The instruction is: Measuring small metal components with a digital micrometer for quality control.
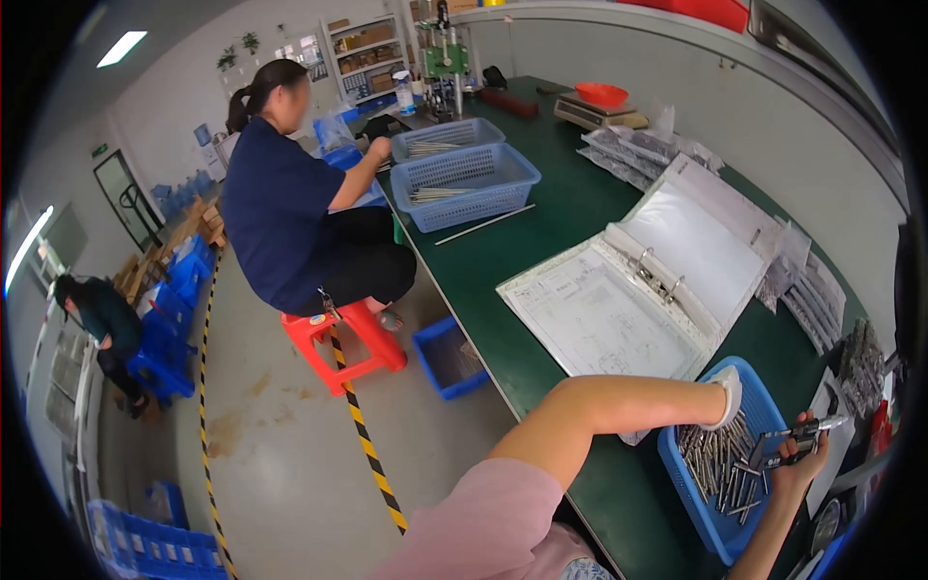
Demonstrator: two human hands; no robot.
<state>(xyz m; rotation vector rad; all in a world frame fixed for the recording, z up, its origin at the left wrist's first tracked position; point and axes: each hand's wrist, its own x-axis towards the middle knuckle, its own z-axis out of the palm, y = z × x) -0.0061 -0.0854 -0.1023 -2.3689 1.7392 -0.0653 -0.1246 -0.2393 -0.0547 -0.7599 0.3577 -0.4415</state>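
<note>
A blue plastic basket (681, 476) on the near right of the green table holds many slim metal pins (717, 466). My left hand (727, 398), in a white glove, is at the far side of this basket, over the pins. Its fingers are mostly hidden, so whether it grips a pin does not show. At the basket's right side my bare right hand (800, 466) is closed around a micrometer (824, 425) with a dark frame and silver barrel. The micrometer's measuring end reaches over the basket.
An open ring binder with drawings (619, 309) lies beyond the basket. Bagged parts (812, 300) line the right side. Farther off are a scale with a red bowl (601, 95) and blue baskets of rods (464, 184). A co-worker (290, 203) sits on a red stool at left.
</note>
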